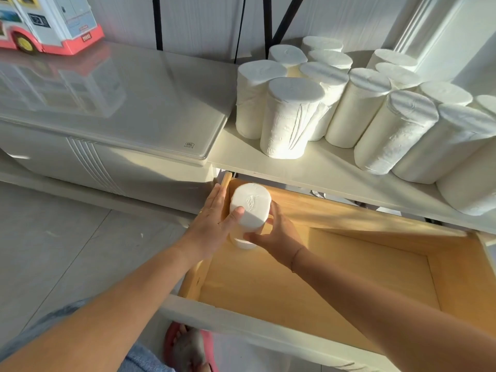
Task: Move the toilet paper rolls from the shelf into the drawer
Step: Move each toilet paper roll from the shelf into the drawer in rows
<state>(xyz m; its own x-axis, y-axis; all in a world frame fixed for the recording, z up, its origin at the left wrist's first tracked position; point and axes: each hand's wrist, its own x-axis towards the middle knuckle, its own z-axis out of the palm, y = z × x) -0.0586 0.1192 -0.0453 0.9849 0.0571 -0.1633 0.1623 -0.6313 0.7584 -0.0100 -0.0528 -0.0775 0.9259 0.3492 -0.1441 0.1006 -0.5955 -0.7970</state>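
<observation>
Both hands hold one white toilet paper roll [249,206] over the far left corner of the open wooden drawer [335,267]. My left hand [214,226] presses its left side, thumb across the front. From the right, my right hand [276,234] cups the roll's underside. Just beneath it, another roll [243,244] peeks out inside the drawer, mostly hidden by my hands. Several upright white rolls [292,116] stand packed together on the white shelf [335,170] above the drawer.
A glossy white cabinet top [112,103] lies left of the shelf, carrying a toy bus [48,22] at its far end. The drawer's white front panel [255,326] is nearest me. My foot in a pink slipper [188,347] rests on the grey tiled floor [67,251].
</observation>
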